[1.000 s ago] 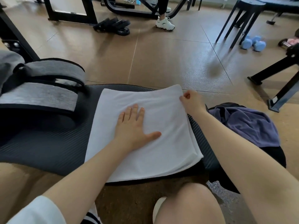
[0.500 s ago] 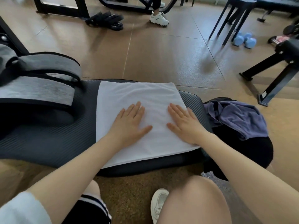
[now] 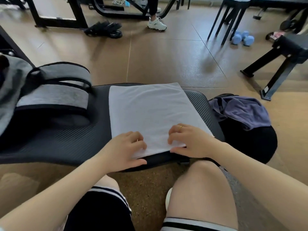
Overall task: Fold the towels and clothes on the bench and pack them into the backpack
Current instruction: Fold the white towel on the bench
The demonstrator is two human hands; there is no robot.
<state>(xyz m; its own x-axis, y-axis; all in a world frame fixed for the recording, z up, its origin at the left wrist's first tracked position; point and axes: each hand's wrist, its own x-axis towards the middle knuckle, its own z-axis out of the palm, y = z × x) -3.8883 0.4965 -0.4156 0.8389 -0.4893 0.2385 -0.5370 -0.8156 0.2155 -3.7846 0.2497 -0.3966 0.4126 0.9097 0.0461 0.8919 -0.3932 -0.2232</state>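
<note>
A grey backpack (image 3: 50, 95) lies at the left end of the padded table (image 3: 66, 140). Beside it, a white towel (image 3: 150, 114) lies flat, already folded to a rectangle. Half a second ago both palms pressed flat on it; now the left hand (image 3: 123, 147) and right hand (image 3: 188, 140) have slid to its near edge, each grip pinching the cloth, likely to start another fold. A purple garment (image 3: 241, 112) waits, crumpled, at the right.
</note>
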